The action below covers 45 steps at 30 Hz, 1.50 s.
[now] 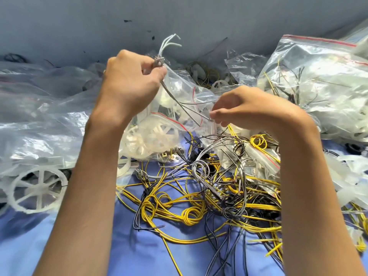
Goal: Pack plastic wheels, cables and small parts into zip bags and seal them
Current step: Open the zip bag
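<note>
Up in front of you, your left grip (129,84) pinches the looped end of a gray cable (166,89), and your right grip (249,108) pinches its loose tips. Just behind the cable is a small zip bag (201,95) with a red strip. Below it, a bag of white wheels (153,136) lies on the blue counter (59,246). Yellow and gray cables (199,200) lie in a messy pile under your right arm. One loose wheel (37,188) lies to the left, and a big full bag (318,76) to the right.
</note>
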Tool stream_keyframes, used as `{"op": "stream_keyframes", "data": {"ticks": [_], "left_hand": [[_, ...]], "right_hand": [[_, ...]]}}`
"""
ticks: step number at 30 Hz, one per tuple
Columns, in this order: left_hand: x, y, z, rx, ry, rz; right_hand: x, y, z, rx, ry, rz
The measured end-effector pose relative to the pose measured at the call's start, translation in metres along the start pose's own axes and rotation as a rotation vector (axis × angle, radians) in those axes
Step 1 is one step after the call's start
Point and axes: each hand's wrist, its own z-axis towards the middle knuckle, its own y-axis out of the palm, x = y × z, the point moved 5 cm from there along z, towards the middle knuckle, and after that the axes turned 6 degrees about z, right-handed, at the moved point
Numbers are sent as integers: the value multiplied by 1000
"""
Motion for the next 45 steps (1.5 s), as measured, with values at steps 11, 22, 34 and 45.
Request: {"op": "stream_keyframes", "data": {"ticks": [11, 22, 34, 45], "left_hand": [[7, 4, -3, -51, -33, 9], [10, 11, -6, -174, -61, -60], [10, 13, -7, -311, 4, -88], [18, 14, -15, -472, 252, 149]], "right_hand": [[-37, -4, -6, 165, -267, 90], [-38, 11, 2, 116, -317, 83], [-34, -2, 0, 289, -367, 162], [-26, -3, 3, 344, -269, 132]]}}
